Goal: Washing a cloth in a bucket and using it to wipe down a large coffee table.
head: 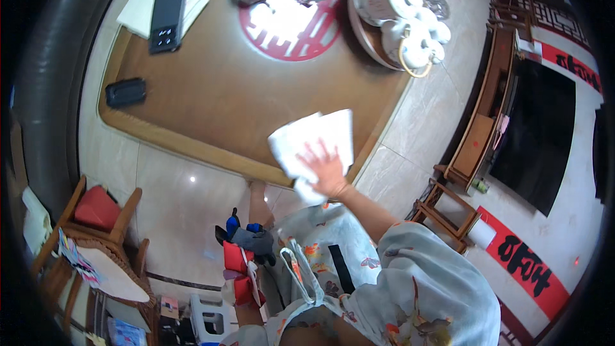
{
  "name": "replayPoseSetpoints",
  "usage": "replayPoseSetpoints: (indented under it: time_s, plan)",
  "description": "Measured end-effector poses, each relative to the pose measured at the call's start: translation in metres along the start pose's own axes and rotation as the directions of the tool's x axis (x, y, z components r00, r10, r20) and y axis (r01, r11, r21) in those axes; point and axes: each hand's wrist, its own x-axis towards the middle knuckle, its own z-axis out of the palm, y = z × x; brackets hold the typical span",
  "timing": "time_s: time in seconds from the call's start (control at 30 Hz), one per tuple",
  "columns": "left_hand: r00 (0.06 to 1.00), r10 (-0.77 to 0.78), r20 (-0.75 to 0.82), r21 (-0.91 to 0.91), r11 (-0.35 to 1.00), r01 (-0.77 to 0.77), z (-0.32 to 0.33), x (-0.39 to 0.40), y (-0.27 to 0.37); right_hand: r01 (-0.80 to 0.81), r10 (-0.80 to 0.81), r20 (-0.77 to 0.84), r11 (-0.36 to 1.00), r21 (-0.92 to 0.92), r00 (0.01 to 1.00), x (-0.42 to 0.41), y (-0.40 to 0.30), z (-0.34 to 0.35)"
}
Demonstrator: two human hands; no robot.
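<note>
My right hand (326,168) holds a folded white cloth (312,134) under its spread fingers. The cloth lies on the near right corner of a brown wooden table (216,105), and part of it is bunched by the wrist. My left forearm (249,316) reaches up from the bottom of the view. At its end are a grey, blue and black glove (252,240) and some red pieces of fabric (240,269). Whether my left hand is inside the glove or holding it cannot be made out.
A round tray (355,14) carries white teapots and cups (413,24). A black box (168,14) rests on white paper or cloth (137,7); nearby is a small black tray (126,92). Wooden chairs (127,211) and a grey-white plastic stool (209,317) stand left, a television (535,134) right.
</note>
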Motion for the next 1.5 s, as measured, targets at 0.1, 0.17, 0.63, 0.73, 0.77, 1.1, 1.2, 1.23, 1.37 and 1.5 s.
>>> replayPoseSetpoints:
  time_s: [0.1, 0.17, 0.63, 0.73, 0.77, 1.1, 1.2, 1.23, 1.37, 1.5]
  plan:
    - [0.996, 0.018, 0.083, 0.108, 0.994, -0.027, 0.034, 0.016, -0.005, -0.397, 0.443, -0.403, 0.897, 0.196, 0.801, 0.046, 0.071, -0.042]
    - [0.975, 0.087, 0.206, 0.205, 0.970, -0.130, 0.072, 0.042, -0.015, -0.309, 0.449, -0.636, 0.894, 0.326, 0.628, 0.106, 0.095, -0.068]
    - [0.632, 0.767, 0.111, 0.618, 0.445, -0.648, 0.412, 0.228, -0.107, 0.417, -0.320, -0.498, 0.904, 0.094, 0.806, -0.030, 0.239, -0.011]
    - [0.572, 0.816, 0.081, 0.748, 0.329, -0.576, 0.439, 0.259, -0.122, 0.351, -0.198, -0.654, 0.930, 0.110, 0.730, -0.010, 0.281, -0.020]
    - [0.588, 0.805, 0.078, 0.770, 0.326, -0.549, 0.443, 0.262, -0.122, 0.371, -0.186, -0.696, 0.921, 0.124, 0.694, -0.003, 0.299, -0.027]
    - [0.273, 0.941, -0.199, 0.845, 0.306, -0.438, 0.364, 0.141, -0.107, 0.476, -0.337, -0.729, 0.879, -0.016, 0.596, 0.079, 0.459, -0.109]
    - [0.247, 0.939, -0.241, 0.882, 0.318, -0.349, 0.350, 0.110, -0.129, 0.404, -0.234, -0.743, 0.913, 0.052, 0.626, 0.089, 0.490, -0.135]
    - [0.274, 0.936, -0.220, 0.915, 0.295, -0.274, 0.349, 0.102, -0.141, 0.337, -0.114, -0.785, 0.933, 0.126, 0.609, 0.095, 0.500, -0.148]
    - [0.578, 0.801, -0.157, 0.886, 0.372, -0.275, 0.372, 0.105, -0.201, 0.301, -0.122, -0.736, 0.947, 0.115, 0.666, 0.134, 0.519, -0.195]
    - [0.808, 0.578, 0.113, 0.875, 0.327, -0.356, 0.459, 0.159, -0.257, 0.473, -0.436, -0.512, 0.879, -0.065, 0.740, 0.167, 0.538, -0.226]
